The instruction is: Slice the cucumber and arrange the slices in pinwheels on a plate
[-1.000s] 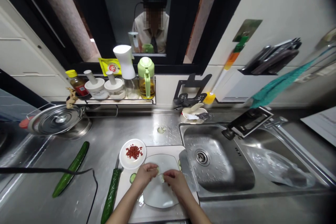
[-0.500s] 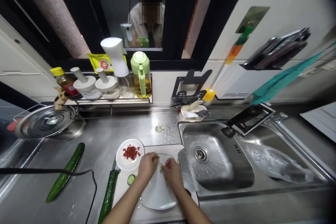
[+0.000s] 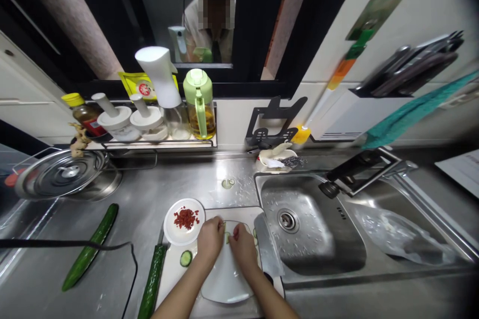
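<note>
A white squarish plate (image 3: 226,284) lies on a white cutting board (image 3: 175,271), and both hands are over its upper part. My left hand (image 3: 210,239) has its fingers pinched together; what sits in them is too small to make out. Close beside it, my right hand (image 3: 242,245) is closed, its fingertips at a thin pale-green cucumber slice (image 3: 227,236). One round cucumber slice (image 3: 186,258) rests on the board at the left. More slices show partly to the right, near a wide cleaver blade (image 3: 267,241). Red goji berries (image 3: 186,218) fill a small white dish (image 3: 170,232).
A cut cucumber (image 3: 153,279) lies by the board's left edge, and a whole cucumber (image 3: 92,244) farther left. The sink (image 3: 310,229) is at the right. A black cable (image 3: 67,244) crosses in front. Several condiment containers stand on a rack (image 3: 160,144) behind.
The view has shifted slightly. Both hands stay over the plate with small finger movements, the right fingertips still by the pale slice.
</note>
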A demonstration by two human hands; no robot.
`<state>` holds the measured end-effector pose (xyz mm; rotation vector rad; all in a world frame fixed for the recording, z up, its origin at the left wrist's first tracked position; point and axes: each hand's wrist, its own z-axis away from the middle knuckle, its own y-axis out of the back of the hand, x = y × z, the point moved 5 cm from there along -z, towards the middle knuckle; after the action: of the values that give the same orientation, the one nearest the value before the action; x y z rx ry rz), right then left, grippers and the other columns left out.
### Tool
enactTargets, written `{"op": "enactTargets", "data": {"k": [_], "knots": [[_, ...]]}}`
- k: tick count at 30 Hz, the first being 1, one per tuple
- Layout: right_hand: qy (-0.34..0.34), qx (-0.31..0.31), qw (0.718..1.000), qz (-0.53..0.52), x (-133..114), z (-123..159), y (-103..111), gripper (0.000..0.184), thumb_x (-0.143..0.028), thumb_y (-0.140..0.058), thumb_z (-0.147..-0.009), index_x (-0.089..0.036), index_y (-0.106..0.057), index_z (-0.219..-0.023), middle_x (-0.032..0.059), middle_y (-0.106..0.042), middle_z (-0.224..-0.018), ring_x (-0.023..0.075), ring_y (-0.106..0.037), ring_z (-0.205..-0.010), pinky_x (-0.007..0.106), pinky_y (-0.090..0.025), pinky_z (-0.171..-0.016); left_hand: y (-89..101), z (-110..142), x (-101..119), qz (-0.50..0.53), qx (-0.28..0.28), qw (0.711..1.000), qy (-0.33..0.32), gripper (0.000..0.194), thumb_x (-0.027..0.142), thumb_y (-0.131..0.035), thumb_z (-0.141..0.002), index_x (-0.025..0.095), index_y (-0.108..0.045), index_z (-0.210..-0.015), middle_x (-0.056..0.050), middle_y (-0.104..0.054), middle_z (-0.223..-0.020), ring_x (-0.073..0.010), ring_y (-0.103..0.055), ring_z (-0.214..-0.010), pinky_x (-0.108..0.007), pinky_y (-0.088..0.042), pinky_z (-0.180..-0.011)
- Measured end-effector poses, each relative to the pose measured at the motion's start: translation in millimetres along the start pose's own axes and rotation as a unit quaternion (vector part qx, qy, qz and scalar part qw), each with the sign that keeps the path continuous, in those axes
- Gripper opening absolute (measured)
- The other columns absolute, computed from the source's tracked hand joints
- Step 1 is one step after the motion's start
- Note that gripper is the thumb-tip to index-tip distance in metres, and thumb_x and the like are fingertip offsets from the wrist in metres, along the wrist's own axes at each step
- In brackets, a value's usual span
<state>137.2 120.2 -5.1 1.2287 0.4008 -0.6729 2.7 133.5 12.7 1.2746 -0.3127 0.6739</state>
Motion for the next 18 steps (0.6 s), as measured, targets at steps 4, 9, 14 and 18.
{"op": "enactTargets", "data": {"k": [4,9,14,18], "knots": [[0.018,0.0,0.999,0.027,-4,0,0,0.012,-0.012,-0.049,-0.072,-0.022,-0.043,-0.075,-0.0024,-0.053,-0.062,0.0147,-0.051,-0.059,0.024,-0.029,-0.053,-0.6,1,1,-0.014,0.024,1.0,-0.015,0.011,0.018,-0.049,-0.079,0.019,-0.06,-0.078,-0.003,-0.063,-0.077,-0.0151,-0.056,-0.074,-0.023,-0.034,-0.064],[0.074,0.006,0.996,0.052,-8,7,4,0.006,-0.016,-0.044,-0.081,-0.021,-0.047,-0.078,0.0004,-0.056,-0.067,0.0163,-0.053,-0.063,0.026,-0.034,-0.057,-0.2,9,-1,-0.036,0.063,0.993,-0.097,0.018,0.019,-0.045,-0.084,0.019,-0.063,-0.078,-0.004,-0.063,-0.079,-0.0164,-0.057,-0.079,-0.026,-0.041,-0.071],[0.185,0.001,0.979,0.081,-6,31,5,0.02,-0.013,-0.039,-0.084,-0.02,-0.058,-0.086,0.0058,-0.063,-0.089,0.0208,-0.054,-0.086,0.033,-0.041,-0.078,-5.0,33,-5,-0.092,0.109,0.959,-0.245,0.032,0.01,-0.043,-0.084,0.018,-0.062,-0.108,-0.008,-0.064,-0.105,-0.0191,-0.054,-0.099,-0.032,-0.044,-0.086],[0.342,0.089,0.916,0.189,1,53,-3,0.038,-0.01,-0.041,-0.082,-0.02,-0.057,-0.116,0.0056,-0.062,-0.116,0.0255,-0.05,-0.103,0.037,-0.041,-0.084,-19.5,48,-11,-0.17,0.083,0.944,-0.27,0.049,0.004,-0.04,-0.082,0.02,-0.05,-0.128,-0.008,-0.056,-0.128,-0.0226,-0.047,-0.112,-0.038,-0.043,-0.09]]}}
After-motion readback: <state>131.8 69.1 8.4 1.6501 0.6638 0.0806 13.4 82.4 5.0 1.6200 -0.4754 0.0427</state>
